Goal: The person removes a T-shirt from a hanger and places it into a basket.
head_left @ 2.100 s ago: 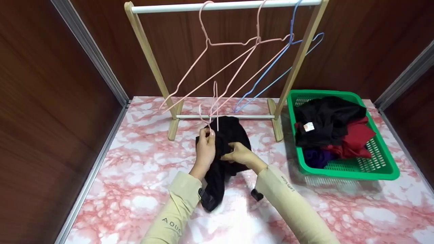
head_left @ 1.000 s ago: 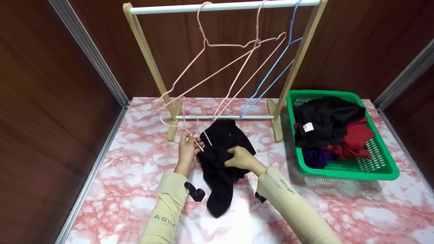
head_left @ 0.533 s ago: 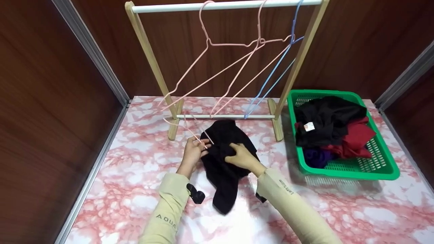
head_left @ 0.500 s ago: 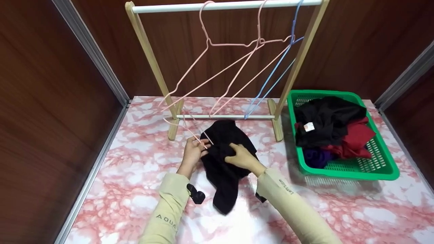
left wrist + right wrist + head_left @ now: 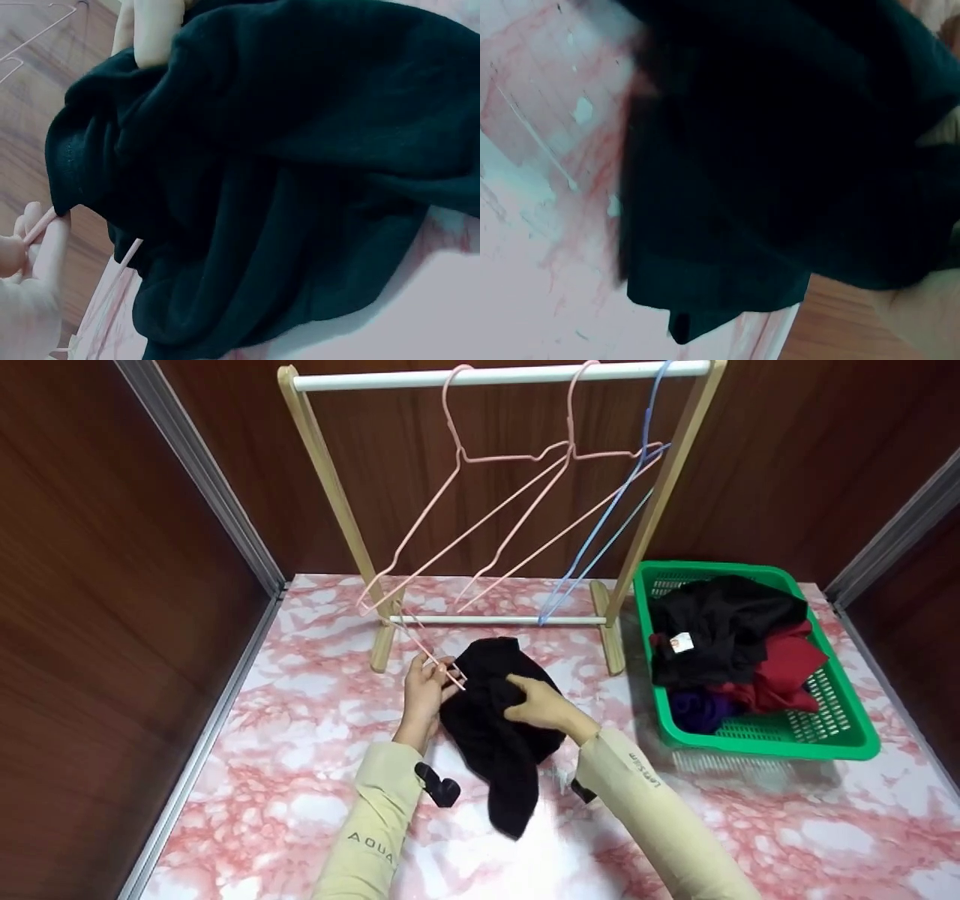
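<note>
My left hand (image 5: 426,694) pinches a pink wire hanger (image 5: 411,634) between thumb and fingers, left of a bunched black garment (image 5: 517,802). In the left wrist view, the hanger's wire (image 5: 124,270) runs up to the garment's folded edge, where its end disappears behind the cloth. My right hand (image 5: 541,703) grips the garment's upper part with thumb and fingers, part of them hidden in the folds. A sleeve-like piece hangs toward me. Dark cloth (image 5: 720,210) fills most of the right wrist view, with part of my right hand at its right edge.
A rack with a white top rail (image 5: 375,379) and wooden posts stands behind, holding two pink hangers (image 5: 514,458) and a blue hanger (image 5: 600,521). To the right, a green basket (image 5: 765,746) holds black, red and purple clothes. The tabletop (image 5: 300,810) is pink-and-white marbled.
My left hand first moved left with the hanger, tilting it, then came back right to the garment's edge. My right hand keeps its grip, shifting slightly right. The garment's lower piece swung right.
</note>
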Motion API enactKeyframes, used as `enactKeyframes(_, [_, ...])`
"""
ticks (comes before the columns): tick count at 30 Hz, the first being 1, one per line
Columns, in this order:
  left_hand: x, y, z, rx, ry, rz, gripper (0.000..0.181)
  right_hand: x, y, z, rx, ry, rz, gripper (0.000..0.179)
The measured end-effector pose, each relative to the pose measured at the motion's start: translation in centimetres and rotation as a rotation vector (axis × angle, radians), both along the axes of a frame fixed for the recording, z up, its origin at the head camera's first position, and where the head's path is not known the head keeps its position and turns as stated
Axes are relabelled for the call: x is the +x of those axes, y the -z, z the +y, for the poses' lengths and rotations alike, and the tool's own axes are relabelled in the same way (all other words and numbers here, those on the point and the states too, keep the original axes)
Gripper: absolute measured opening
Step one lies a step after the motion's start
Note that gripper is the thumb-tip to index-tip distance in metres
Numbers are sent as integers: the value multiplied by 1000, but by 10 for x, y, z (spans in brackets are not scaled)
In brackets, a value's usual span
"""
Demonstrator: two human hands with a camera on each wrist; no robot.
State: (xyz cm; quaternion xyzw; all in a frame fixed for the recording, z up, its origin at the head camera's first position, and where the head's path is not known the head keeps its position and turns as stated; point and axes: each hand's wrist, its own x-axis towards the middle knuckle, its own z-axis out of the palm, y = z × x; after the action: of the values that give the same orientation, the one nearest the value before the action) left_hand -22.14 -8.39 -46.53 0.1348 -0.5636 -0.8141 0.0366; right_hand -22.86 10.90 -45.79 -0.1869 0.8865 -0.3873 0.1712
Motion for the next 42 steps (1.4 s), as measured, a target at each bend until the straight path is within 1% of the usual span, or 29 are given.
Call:
enactKeyframes(3, [-2,-2,0,17,-8,7,42,-2,-3,7,-22,-38,-29,74])
enactKeyframes(7, [-4,-4,2,25,-14,42,40,-6,-7,16,-30,-76,-89,76])
enactKeyframes(10, [-6,-7,3,40,-14,70,42,-8,-10,22,-31,-94,-138,78])
enactKeyframes(13, [-8,-9,4,50,-18,82,44,-9,-12,28,-33,-110,-187,79])
enactKeyframes(16, [-11,-11,6,54,-31,96,44,-10,-14,36,-37,-117,-214,78])
enactKeyframes(20, [-15,-13,12,73,-50,124,42,-11,-19,51,-108,-153,-260,72])
enactKeyframes(24, [-17,-17,19,87,-75,133,40,-12,-23,66,-200,-221,-312,62])
enactKeyframes(27, [-19,-19,25,99,-87,147,37,-12,-27,76,-230,-255,-327,58])
enactKeyframes(32, [-21,-22,32,130,-108,152,32,-14,-32,88,-251,-278,-367,58])
enactKeyframes(35, [-22,-24,35,153,-129,143,33,-14,-35,92,-261,-290,-357,56])
enactKeyframes(38, [-23,-27,38,185,-148,145,36,-15,-37,96,-281,-301,-295,48])
enactKeyframes(40, [-24,-29,39,212,-167,150,38,-16,-38,99,-312,-288,-253,41])
enactKeyframes(42, [-25,-30,41,240,-183,156,39,-18,-39,102,-350,-267,-209,30])
